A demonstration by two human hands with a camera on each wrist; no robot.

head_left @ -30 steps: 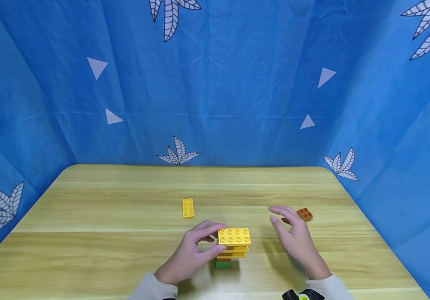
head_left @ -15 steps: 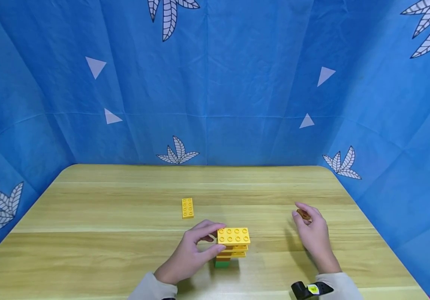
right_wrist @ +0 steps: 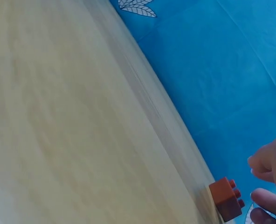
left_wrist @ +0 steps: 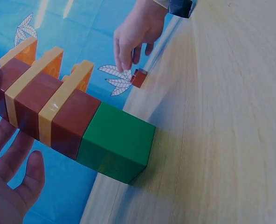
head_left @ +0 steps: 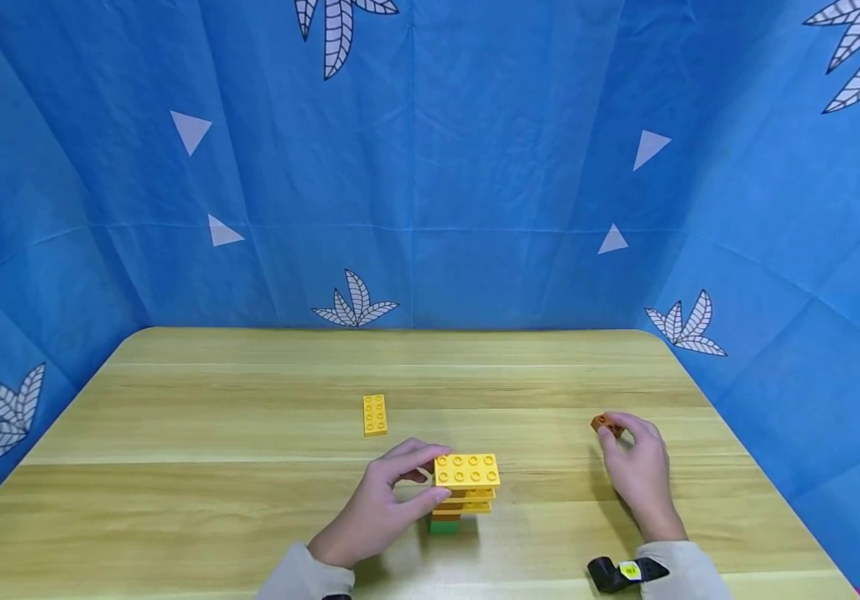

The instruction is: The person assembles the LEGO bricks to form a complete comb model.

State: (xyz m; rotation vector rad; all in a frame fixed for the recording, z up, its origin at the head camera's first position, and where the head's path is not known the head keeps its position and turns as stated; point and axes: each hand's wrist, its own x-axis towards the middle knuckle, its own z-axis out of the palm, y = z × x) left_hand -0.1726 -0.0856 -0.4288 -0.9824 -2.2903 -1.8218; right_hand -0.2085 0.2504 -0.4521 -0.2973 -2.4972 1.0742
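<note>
A brick tower stands upright near the table's front, with layers of brown blocks and wider yellow plates. Its base is a green block. My left hand pinches the top yellow plate at its left end, thumb in front and index finger behind. To the right, a brown brick with studs lies on the table. Over it hovers my right hand, thumb and fingers parted around its studs. The right wrist view shows a gap between those fingertips and the studs.
A loose yellow plate brick lies on the wooden table, behind and left of the tower. Blue patterned cloth hangs along the table's back and sides.
My right hand has moved right, from beside the brown brick to over it. The left hand has kept its hold on the tower, which has stayed in place.
</note>
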